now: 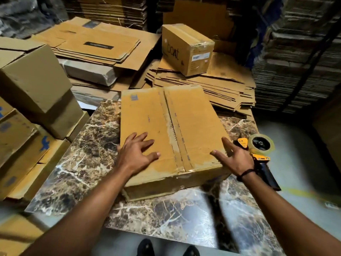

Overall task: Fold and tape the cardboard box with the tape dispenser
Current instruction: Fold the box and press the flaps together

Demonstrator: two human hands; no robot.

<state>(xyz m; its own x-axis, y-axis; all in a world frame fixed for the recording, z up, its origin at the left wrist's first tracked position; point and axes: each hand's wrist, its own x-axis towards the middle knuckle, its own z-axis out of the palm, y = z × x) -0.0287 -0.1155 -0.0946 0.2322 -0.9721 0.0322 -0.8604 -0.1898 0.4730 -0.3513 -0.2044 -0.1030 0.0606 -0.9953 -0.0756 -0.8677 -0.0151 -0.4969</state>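
- Carton-stacked storeroom: cardboard box (166,117) on marble desk (88,145).
- Your left grip (137,154), fingers apart, rests on it.
- Right grip (234,157), apart, beside tape dispenser (261,145) at desk's right edge.

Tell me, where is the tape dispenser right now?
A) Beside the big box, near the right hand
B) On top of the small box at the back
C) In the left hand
A: the tape dispenser lies just right of the cardboard box, behind the right hand, whose fingers are spread and hold nothing. The left hand rests flat on the box top.
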